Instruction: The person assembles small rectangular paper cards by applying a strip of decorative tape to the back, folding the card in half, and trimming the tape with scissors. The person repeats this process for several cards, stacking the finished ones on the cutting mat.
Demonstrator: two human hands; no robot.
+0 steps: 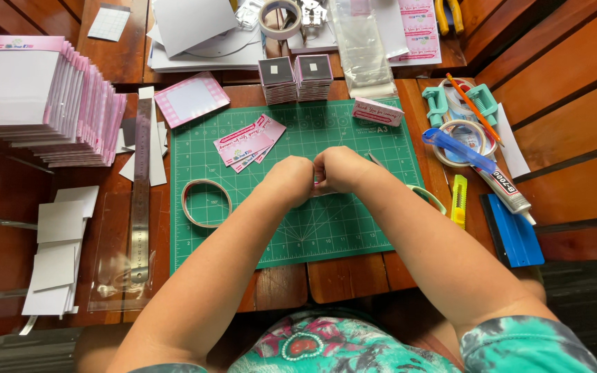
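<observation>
Your left hand (290, 178) and right hand (343, 169) meet knuckle to knuckle over the middle of the green cutting mat (354, 228), both curled tight around something small and pink that is mostly hidden between them; you cannot tell what it is. A fan of pink cards (249, 144) lies just beyond your left hand, a tape ring (206, 203) to its left.

cutting mat (354, 228): matt green rubbery sheet | ruler (141, 186): brushed metal | table (354, 276): glossy reddish wood
</observation>
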